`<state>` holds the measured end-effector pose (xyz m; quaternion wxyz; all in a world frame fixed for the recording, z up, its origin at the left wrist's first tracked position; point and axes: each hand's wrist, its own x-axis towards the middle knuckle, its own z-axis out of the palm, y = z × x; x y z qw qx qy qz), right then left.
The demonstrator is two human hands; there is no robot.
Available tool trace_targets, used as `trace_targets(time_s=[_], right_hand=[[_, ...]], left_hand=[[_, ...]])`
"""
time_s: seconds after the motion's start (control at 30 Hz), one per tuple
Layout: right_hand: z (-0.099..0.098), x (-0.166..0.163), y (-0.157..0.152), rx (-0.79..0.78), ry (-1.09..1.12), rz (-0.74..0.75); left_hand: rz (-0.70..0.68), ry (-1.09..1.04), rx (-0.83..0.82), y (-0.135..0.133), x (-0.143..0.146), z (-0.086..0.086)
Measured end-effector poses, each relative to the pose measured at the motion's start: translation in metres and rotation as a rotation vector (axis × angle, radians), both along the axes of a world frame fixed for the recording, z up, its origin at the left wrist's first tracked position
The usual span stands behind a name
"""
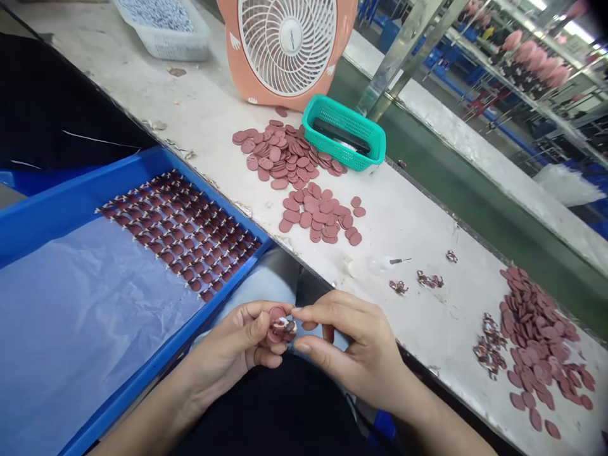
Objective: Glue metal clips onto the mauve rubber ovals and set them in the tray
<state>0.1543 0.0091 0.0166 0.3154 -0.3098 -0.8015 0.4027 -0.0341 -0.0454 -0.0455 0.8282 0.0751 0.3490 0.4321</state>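
My left hand (237, 345) is closed on a small reddish-brown oval piece (279, 324) with a pale patterned bit on it, held over my lap. My right hand (349, 345) meets it from the right, thumb and forefinger pinched at the same piece. To the left lies a blue tray (57, 209) with rows of finished dark red pieces (183, 231) on bluish paper. Loose oval discs lie in piles on the bench ahead (285, 155), (320, 215) and at the right (536, 329).
A teal basket (344, 133) and a pink desk fan (285, 50) stand at the bench's far side, a white basket (164, 28) further left. A small glue bottle (368, 266) and patterned scraps (430, 280), (489, 348) lie on the bench. Racks stand beyond a green aisle.
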Motion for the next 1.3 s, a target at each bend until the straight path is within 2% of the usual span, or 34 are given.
trace_targets(time_s=[0.6, 0.83, 0.9, 0.97, 1.07, 1.17, 1.3], right_hand=[[-0.006, -0.019, 0.004, -0.088, -0.024, 0.012], [-0.008, -0.021, 0.009, -0.118, -0.005, 0.001], [-0.012, -0.023, 0.009, -0.053, 0.02, -0.032], [-0.019, -0.028, 0.009, 0.084, 0.024, -0.103], [-0.034, -0.037, 0.008, 0.393, -0.022, -0.238], [-0.051, -0.046, 0.005, 0.657, -0.082, -0.271], [-0.066, -0.059, 0.005, 0.736, -0.109, -0.243]], left_hand=[[0.081, 0.053, -0.098, 0.0, -0.008, 0.003], [0.075, 0.042, -0.062, 0.003, -0.012, 0.001], [0.077, 0.028, -0.045, 0.004, -0.013, -0.001], [0.137, 0.066, -0.021, 0.003, -0.013, -0.003], [0.329, 0.279, 0.02, 0.001, -0.009, -0.004], [0.452, 0.446, 0.095, 0.002, -0.004, -0.006], [0.509, 0.532, 0.146, 0.006, -0.003, -0.007]])
